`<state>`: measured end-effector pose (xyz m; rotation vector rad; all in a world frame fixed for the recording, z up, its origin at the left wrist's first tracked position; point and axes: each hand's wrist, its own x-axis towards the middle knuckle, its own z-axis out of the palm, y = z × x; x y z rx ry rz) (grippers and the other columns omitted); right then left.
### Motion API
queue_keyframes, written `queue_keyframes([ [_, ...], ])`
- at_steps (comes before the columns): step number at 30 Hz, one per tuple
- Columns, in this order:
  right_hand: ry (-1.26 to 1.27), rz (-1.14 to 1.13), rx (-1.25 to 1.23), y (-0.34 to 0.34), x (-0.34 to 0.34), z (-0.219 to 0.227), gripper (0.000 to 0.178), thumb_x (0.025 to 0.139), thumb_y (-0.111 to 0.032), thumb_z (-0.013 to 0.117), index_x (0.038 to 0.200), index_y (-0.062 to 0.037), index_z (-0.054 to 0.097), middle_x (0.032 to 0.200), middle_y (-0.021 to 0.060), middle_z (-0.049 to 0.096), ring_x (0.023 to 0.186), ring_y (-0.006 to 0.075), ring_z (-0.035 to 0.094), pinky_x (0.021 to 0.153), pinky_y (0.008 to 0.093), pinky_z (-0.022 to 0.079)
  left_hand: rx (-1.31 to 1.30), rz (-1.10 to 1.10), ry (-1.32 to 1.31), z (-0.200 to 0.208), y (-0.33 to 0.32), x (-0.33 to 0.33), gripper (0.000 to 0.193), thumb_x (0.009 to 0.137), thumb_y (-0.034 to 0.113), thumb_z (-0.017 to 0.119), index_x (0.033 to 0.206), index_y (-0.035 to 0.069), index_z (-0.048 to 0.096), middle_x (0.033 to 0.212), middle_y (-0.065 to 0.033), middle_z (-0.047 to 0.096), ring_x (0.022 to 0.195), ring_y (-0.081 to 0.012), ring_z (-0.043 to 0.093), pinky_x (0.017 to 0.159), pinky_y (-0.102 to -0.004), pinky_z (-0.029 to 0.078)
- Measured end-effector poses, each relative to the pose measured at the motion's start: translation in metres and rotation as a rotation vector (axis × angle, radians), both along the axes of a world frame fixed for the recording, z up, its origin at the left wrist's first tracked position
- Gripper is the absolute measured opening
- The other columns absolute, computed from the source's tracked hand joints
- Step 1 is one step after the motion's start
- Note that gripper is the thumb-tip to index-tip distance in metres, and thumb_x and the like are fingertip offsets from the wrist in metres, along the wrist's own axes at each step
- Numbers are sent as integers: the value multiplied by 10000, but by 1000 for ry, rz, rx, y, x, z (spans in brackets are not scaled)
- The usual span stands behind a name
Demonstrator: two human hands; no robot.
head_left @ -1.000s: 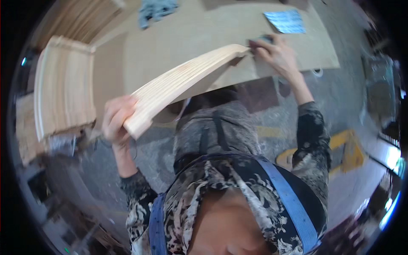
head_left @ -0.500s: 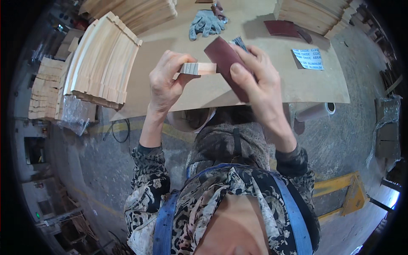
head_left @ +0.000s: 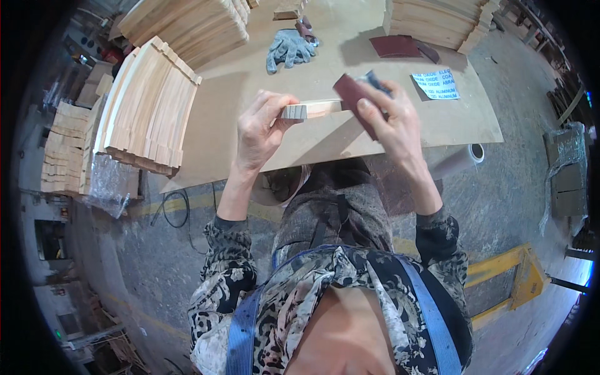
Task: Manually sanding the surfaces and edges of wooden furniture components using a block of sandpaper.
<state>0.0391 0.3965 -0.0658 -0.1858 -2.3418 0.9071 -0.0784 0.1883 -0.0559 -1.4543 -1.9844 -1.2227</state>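
My left hand (head_left: 261, 130) is closed on the left end of a narrow wooden strip (head_left: 320, 109), held level above the table with its grooved end toward me. Pinched in my right hand (head_left: 397, 122) is a folded piece of dark red sandpaper (head_left: 351, 99), thumb on the near face and fingers behind. The sandpaper hangs tilted across the strip's right end and hides it; whether the two touch I cannot tell. A bluish-grey bit shows behind my right fingers, too blurred to name.
Stacked wooden pieces (head_left: 150, 103) line the table's left, with more stacks (head_left: 431, 24) at the back. Grey gloves (head_left: 290, 49), red sandpaper sheets (head_left: 394, 46) and a printed sheet (head_left: 437, 85) lie on the brown tabletop (head_left: 219, 140). A wrapped roll (head_left: 459, 159) stands beyond the near edge.
My right hand has shifted right along the strip with the sandpaper, baring more wood. My left hand has moved slightly right, still gripping the strip. The whole view has shifted a little.
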Motion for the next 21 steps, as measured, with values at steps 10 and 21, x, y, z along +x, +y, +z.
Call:
queue_keyframes([
  [10,305,-142,-72,-19,-29,-29,392,798,-262,648,1181,-181,622,1169,223,512,1034,345,532,871,405,452,208,214,-282,12,24,12,209,772,59,684,950,-25,612,728,-109,556,604,-191,521,563,-288,425],
  [21,21,-77,-21,-28,-44,-51,364,832,-338,596,1158,-181,629,1160,215,533,1041,333,552,867,390,467,202,353,-447,-19,-20,19,146,816,59,656,895,-41,585,747,-93,572,666,-136,544,597,-265,447],
])
